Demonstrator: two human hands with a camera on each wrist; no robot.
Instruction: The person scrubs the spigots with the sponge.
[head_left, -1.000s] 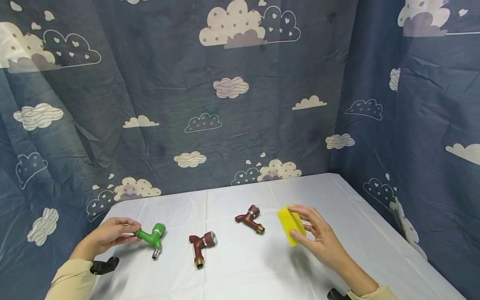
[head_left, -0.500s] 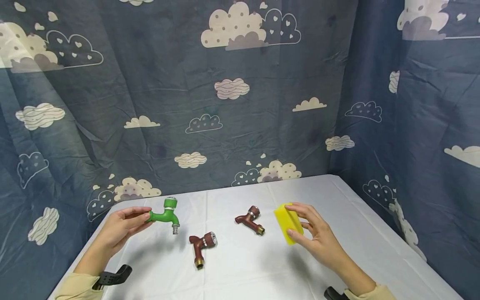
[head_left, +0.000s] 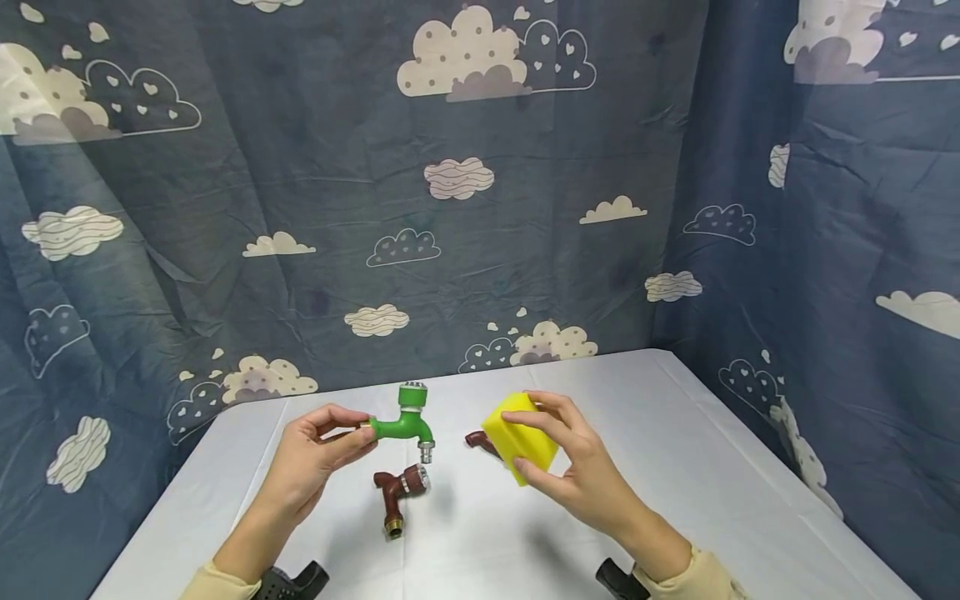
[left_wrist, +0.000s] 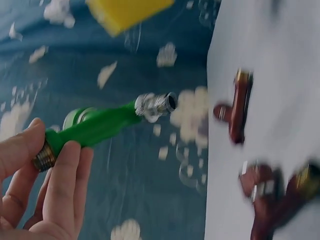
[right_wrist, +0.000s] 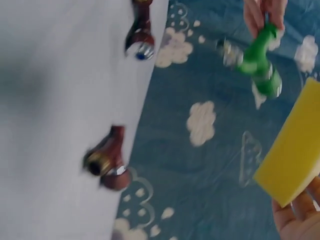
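Note:
My left hand [head_left: 318,454] pinches a green faucet [head_left: 405,427] by its threaded inlet end, thumb on one side and fingers on the other. The faucet is held up above the table, knob upward and metal spout pointing down. In the left wrist view the brass thread [left_wrist: 44,158] shows between thumb and fingers. My right hand [head_left: 573,462] grips a yellow sponge [head_left: 521,437] between thumb and fingers, a short way to the right of the faucet and apart from it. In the right wrist view the sponge [right_wrist: 295,145] is tilted, its far end beyond the frame.
On the white table [head_left: 480,542] lie two brown faucets. The nearer brown faucet [head_left: 395,496] is below the green one; the farther brown faucet [head_left: 480,440] is mostly hidden behind the sponge. A dark blue cloud-patterned curtain [head_left: 330,183] hangs behind and along the sides.
My left hand has lifted the green faucet off the left side, turned it upright and carried it right to the middle. My right hand has brought the sponge left, toward the faucet.

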